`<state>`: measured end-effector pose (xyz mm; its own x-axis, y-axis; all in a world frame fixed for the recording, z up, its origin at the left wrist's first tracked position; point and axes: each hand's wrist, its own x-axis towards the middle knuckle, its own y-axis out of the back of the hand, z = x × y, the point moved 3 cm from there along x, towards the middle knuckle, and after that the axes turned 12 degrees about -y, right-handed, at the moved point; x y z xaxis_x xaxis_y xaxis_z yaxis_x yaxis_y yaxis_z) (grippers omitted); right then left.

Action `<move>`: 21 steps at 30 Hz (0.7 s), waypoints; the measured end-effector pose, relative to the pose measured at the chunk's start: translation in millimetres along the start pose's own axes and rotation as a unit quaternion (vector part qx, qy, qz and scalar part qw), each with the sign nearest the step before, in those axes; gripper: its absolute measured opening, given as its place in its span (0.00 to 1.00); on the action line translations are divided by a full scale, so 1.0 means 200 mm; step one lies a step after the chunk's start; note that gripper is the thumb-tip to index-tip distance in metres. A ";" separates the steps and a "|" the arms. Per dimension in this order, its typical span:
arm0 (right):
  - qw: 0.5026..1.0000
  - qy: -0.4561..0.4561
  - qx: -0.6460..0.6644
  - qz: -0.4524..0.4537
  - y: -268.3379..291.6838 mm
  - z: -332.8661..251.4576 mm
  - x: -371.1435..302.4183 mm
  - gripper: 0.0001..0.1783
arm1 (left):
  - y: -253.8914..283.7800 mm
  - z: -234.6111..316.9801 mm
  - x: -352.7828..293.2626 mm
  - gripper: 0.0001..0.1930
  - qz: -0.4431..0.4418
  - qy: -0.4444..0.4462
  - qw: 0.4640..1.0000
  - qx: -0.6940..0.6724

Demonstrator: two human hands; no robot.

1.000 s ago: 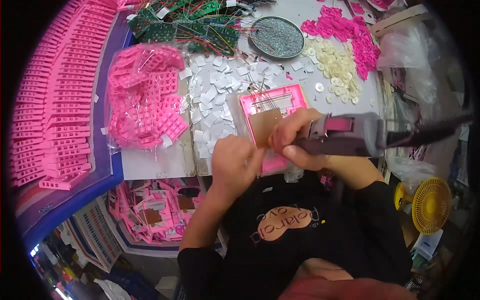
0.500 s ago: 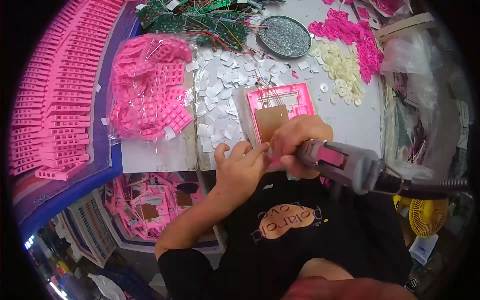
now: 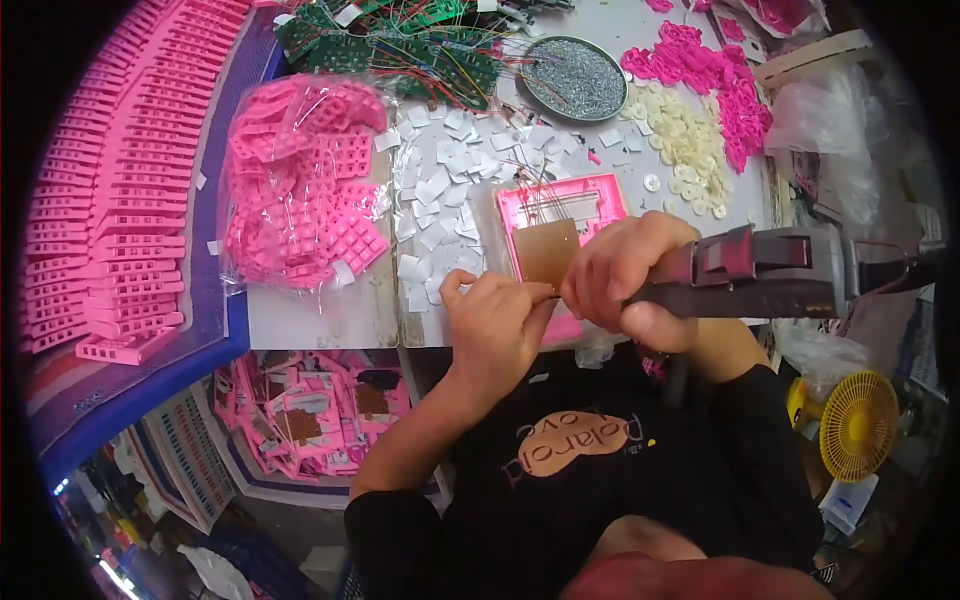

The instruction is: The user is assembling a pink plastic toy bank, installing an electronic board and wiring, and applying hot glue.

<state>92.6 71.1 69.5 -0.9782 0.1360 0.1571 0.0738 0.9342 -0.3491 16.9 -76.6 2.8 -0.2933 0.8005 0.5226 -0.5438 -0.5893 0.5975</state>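
Observation:
My right hand [image 3: 635, 270] grips a grey powered screwdriver [image 3: 775, 275], its body lying sideways and its narrow dark tip pointing left. The fingers of my left hand [image 3: 500, 325] are pinched together at that tip; whatever small piece they hold is too small to name. Just beyond both hands lies an open pink plastic casing [image 3: 610, 200]. Over it rests a brown circuit board [image 3: 546, 250], with thin wires running from its far edge. My right hand partly covers the casing's right side.
Small white squares [image 3: 432, 188] are scattered left of the casing. Bagged pink keypads [image 3: 300, 190], green circuit boards [image 3: 400, 60], a round dish of screws [image 3: 572, 78], cream discs [image 3: 690, 150] and magenta parts [image 3: 690, 60] surround it. Stacked pink pieces [image 3: 130, 200] stand left; a yellow fan [image 3: 858, 425] is lower right.
The screwdriver has swung up to nearly level and shifted right with my right hand. My left hand has moved slightly and its fingertips now meet the tool's tip.

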 end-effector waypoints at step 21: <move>0.999 0.000 -0.027 0.028 0.06 0.08 0.13 0.13 | 0.02 -0.11 0.07 0.13 0.021 0.029 0.996 0.080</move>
<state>65.2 79.7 53.8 -0.9721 0.1883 0.1397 0.1383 0.9417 -0.3068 -5.7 -64.8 -0.4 -0.3606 0.7771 0.5158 -0.3995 -0.6284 0.6675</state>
